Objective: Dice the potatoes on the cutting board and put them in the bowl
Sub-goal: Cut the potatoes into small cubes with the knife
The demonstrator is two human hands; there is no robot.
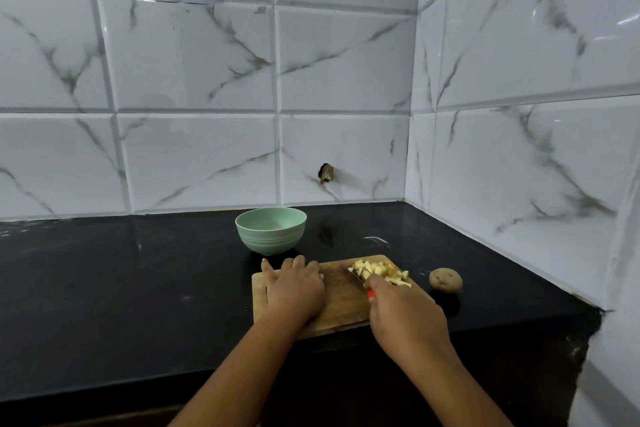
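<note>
A black counter (138, 288) is set into a corner of white, marble-veined tiles (207, 80), one of which is broken by a small hole (325, 173). A wooden board (343, 302) is laid near the counter's front edge. The left hand (294, 288) is rested flat on the board's left part, fingers stretched out and nothing held, so the board seems to be steadied by it. A knife (358, 277) is gripped by the right hand (403, 317) round its red handle. The blade is pointed away and to the left and is laid against the near-left side of a heap of dice (377, 270). The heap is gathered at the board's far right corner, just beyond the right hand, which is the nearer one. One whole potato (446, 279), unpeeled, is seen on the counter just beside the board's right edge, again on the right hand's side.

A green bowl (270, 230) is stood upright on the counter just beyond the board's far left corner, close to the left fingertips. No pieces can be seen in the part of its inside that shows. From the heap the bowl lies to the left and farther off, so the dice would probably have to be carried or swept that way, past the left hand. One potato is judged cut; the transfer and the whole potato are not yet dealt with.
</note>
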